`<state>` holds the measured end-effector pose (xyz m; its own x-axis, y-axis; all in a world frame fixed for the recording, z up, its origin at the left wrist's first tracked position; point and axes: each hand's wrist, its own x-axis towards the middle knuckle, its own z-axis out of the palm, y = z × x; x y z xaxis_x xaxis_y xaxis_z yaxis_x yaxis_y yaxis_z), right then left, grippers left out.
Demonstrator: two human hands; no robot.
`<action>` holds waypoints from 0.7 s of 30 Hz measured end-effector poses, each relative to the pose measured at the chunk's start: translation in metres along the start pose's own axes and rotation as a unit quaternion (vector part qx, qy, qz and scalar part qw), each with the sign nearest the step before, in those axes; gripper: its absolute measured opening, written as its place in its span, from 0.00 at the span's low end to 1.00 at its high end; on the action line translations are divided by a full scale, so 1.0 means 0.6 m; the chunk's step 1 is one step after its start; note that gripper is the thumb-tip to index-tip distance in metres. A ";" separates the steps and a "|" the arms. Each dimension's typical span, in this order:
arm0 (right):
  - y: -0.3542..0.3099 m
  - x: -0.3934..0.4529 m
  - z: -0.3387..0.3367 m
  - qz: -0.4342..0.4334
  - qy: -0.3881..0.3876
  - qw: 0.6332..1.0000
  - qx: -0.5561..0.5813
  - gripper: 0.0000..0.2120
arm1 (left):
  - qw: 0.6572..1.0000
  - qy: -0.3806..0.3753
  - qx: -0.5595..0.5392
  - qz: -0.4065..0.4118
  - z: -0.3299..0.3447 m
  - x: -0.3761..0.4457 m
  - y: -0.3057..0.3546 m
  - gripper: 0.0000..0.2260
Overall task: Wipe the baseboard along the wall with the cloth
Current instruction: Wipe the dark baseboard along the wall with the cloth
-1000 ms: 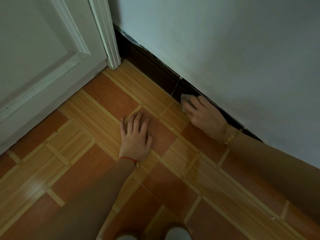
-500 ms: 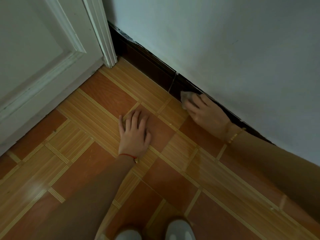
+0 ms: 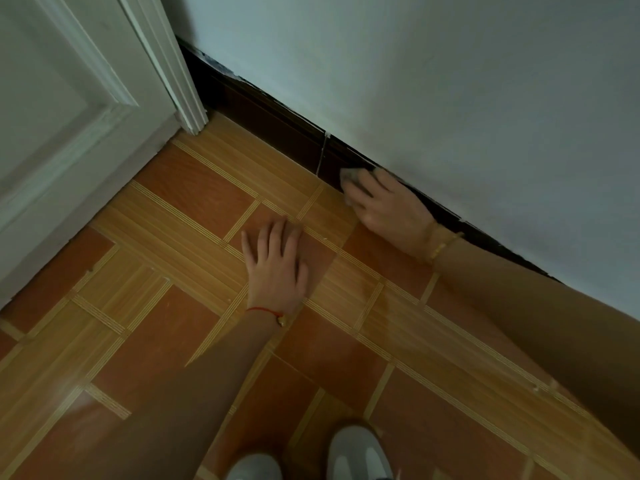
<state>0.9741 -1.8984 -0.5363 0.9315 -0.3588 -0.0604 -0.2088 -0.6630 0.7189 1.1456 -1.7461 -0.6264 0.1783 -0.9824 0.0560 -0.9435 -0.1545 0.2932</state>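
Observation:
A dark brown baseboard runs diagonally along the foot of the pale wall, with a thin vertical joint near its middle. My right hand presses a small pale cloth flat against the baseboard just right of that joint; most of the cloth is hidden under my fingers. My left hand lies flat on the floor tiles, fingers spread, holding nothing. It has a red string at the wrist; the right wrist wears a gold bracelet.
A white panelled door and its frame close off the corner at the left. Orange and wood-pattern floor tiles fill the foreground. Two grey shoe tips show at the bottom edge.
The view has tilted down, so more of my shoes show. My right hand with the cloth stays on the baseboard just right of the joint. The left hand stays planted on the floor.

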 end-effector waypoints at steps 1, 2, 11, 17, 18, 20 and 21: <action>-0.001 0.023 -0.002 0.001 -0.005 1.000 0.013 0.13 | 1.000 -0.001 0.006 0.001 0.003 0.000 0.003 0.24; -0.003 0.039 -0.003 0.002 -0.007 1.000 0.023 0.12 | 1.000 -0.001 0.012 0.001 0.005 -0.001 0.004 0.24; 0.002 -0.120 -0.005 0.008 -0.039 0.999 0.017 0.19 | 1.000 -0.001 0.011 -0.002 0.007 -0.001 0.000 0.24; 0.018 -0.230 -0.005 -0.034 -0.100 0.994 0.005 0.21 | 1.000 -0.001 0.009 -0.005 0.010 -0.002 0.002 0.23; 0.021 -0.220 -0.005 -0.040 -0.084 0.996 -0.001 0.23 | 1.000 -0.002 0.010 -0.005 0.010 -0.002 0.002 0.23; 0.024 -0.182 -0.006 -0.052 -0.047 0.997 -0.022 0.21 | 1.000 -0.005 0.011 -0.007 0.010 -0.001 0.003 0.23; 0.023 -0.152 -0.006 -0.045 -0.023 0.998 -0.026 0.19 | 1.000 -0.006 0.012 -0.007 0.010 0.000 0.002 0.23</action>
<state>0.8874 -1.8727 -0.5183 0.9309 -0.3296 -0.1577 -0.1073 -0.6590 0.7445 1.1426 -1.7468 -0.6315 0.1890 -0.9812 0.0403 -0.9474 -0.1713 0.2704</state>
